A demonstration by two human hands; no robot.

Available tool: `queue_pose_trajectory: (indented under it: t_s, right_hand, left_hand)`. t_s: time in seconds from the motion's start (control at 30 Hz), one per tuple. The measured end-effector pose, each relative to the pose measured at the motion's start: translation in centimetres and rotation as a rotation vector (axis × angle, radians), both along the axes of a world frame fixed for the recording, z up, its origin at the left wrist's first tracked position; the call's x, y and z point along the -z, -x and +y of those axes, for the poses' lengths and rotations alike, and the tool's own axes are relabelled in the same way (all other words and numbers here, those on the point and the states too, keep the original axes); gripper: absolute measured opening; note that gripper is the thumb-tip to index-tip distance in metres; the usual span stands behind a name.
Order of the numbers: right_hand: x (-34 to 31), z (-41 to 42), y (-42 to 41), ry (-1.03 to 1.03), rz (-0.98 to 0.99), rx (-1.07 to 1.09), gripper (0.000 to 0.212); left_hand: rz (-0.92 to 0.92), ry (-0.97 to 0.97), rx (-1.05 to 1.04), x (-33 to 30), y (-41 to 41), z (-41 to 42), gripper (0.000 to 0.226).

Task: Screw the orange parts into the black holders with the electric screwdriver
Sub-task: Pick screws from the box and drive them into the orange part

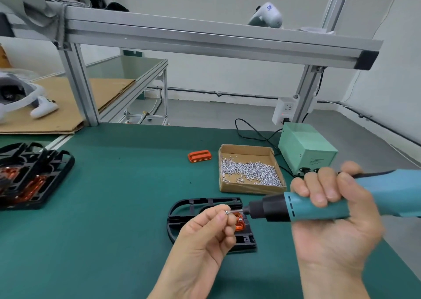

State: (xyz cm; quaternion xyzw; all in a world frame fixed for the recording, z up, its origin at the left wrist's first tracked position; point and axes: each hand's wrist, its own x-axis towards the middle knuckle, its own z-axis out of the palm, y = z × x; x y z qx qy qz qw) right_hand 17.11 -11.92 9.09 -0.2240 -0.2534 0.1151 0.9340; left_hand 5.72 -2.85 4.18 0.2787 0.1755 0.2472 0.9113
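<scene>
- R hand (328, 210) wrapped round the teal driver (319, 205), held near horizontal above the worktop (114, 196), bit end pointing left.
- L hand (211, 228) pinches a small screw (227, 212) btwn thumb & fingertips, right at the bit tip; other fingers curled in.
- Step in hand, as I read it: loading a screw onto the bit, not yet driving.
- Black holder (200, 210) lies flat on the worktop under both hands, w/ an orange part (239, 225) seated in its right end. One screw head seems to sit in the part already; too small to be sure.
- Screw box (249, 170) just behind the holder, full of loose screws, near the R hand.
- Spare orange part (199, 156) lies alone left of the box, well apart from the holder.
- Stack of holders (29, 175) w/ orange parts in them at far left edge; prob. done ones, can't confirm.
- Green power unit (305, 150) behind the box, cable runs to the driver.
- Next move calls for: screw seated straight on the bit, L hand letting go, then driver tipped upright over a free hole in the orange part. L hand likely needed to steady the holder.
- Risk: screw drops off the bit while tipping, or goes in crooked if the driver isn't vertical.
- Progress: mid-way on this holder at best; spare part not yet fitted to anything.
</scene>
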Motion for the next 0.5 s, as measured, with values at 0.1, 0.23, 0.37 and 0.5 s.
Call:
queue_pose_trajectory:
  t_s: [0.1,0.23,0.37,0.5]
  right_hand:
    - [0.0,0.0,0.0,-0.003,0.0,-0.005,0.022]
    - [0.0,-0.2,0.0,-0.006,0.004,-0.008,0.021]
    - [0.0,-0.2,0.0,-0.013,-0.029,0.004,0.02]
    - [0.1,0.0,-0.1,-0.031,-0.028,0.031,0.019]
  left_hand:
    - [-0.01,0.02,0.001,0.0,-0.1,-0.1,0.011]
    - [0.002,0.01,-0.032,0.0,-0.3,-0.3,0.011]
    - [0.082,-0.102,-0.147,0.4,-0.7,-0.3,0.013]
    - [0.141,-0.168,-0.242,0.8,-1.4,-0.4,0.016]
